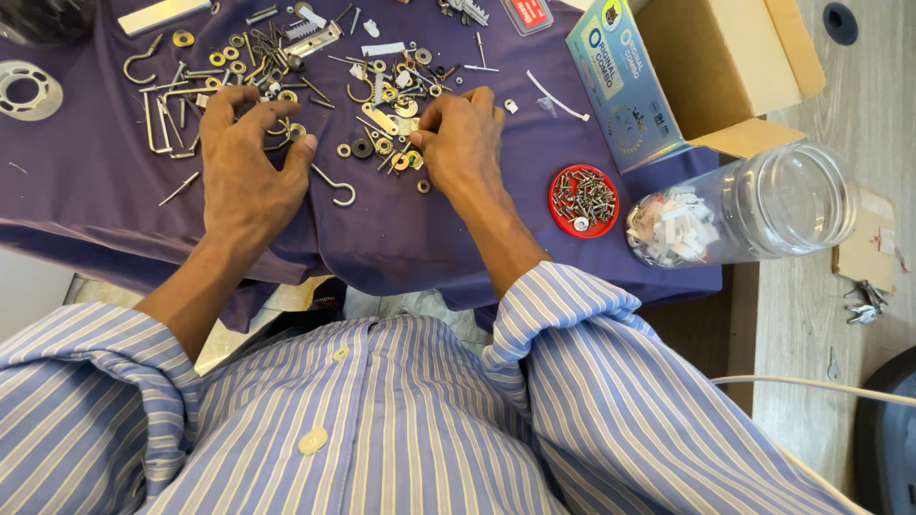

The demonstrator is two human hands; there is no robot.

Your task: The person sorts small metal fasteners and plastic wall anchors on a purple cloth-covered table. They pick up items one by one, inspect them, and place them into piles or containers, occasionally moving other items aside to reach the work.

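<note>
Striped blue-and-white shirt (382, 420) fills the lower frame, sleeves rolled back at both forearms. Beyond it, a purple cloth (95, 181) covers the worktop.

Left hand (246, 162): palm down, fingers curled and spread over a scatter of mixed hardware (382, 95) — washers, screws, hooks, small brackets. Fingertips touch small parts near a brass washer (297, 131); whether anything is pinched, cannot tell. A steel screw hook (338, 187) lies just beside the hand's right edge, apart from the fingers.

Right hand (463, 143): palm down, fingers bunched together at the tips, pressing into the small parts at the pile's near edge. What is pinched, if anything, is hidden by the fingers. A black washer (362, 148) lies between the two hands.

Hands are near each other, not touching.

Right of the hands: red lid (583, 201) holding small screws; clear plastic jar (754, 205) on its side with white pieces inside; open cardboard box (706, 67) behind it. Metal ring plate (27, 90) at far left.
</note>
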